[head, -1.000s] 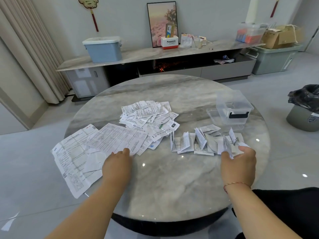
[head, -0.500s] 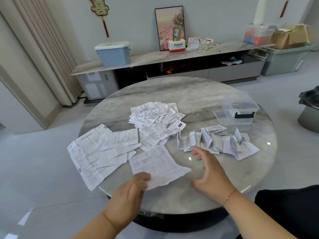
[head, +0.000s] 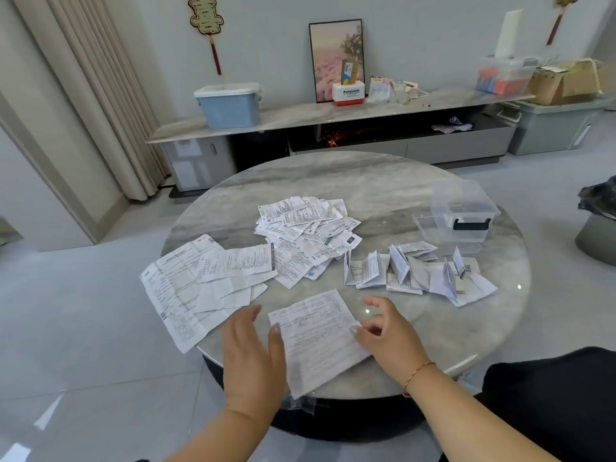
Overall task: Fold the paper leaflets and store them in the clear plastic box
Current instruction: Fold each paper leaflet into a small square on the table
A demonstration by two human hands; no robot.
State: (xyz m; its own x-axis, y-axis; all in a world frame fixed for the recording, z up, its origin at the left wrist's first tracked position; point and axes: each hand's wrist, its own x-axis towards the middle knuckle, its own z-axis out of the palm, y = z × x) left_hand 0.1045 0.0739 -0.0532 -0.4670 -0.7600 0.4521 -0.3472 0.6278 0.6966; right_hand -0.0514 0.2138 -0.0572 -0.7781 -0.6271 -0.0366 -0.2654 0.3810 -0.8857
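One unfolded leaflet (head: pixel 316 335) lies flat at the near edge of the round marble table (head: pixel 383 181), its lower corner hanging over the rim. My left hand (head: pixel 253 358) rests with straight fingers along the leaflet's left edge. My right hand (head: pixel 386 331) touches its right edge with fingertips, fingers loosely bent. Large unfolded leaflets (head: pixel 200 281) spread at the left, a heap of smaller ones (head: pixel 306 231) sits in the middle, and several folded leaflets (head: pixel 416 271) stand at the right. The clear plastic box (head: pixel 466 211) with a black handle sits at the far right on its lid.
A low marble sideboard (head: pixel 300 118) runs along the wall with a blue bin (head: pixel 230 105), a framed picture and boxes. A bin with a black bag (head: pixel 600 221) stands on the floor at the right. Curtains hang at the left.
My left hand pulled one leaflet from the left spread to the near edge and laid it flat. My right hand left the folded leaflets and came to this leaflet's right edge.
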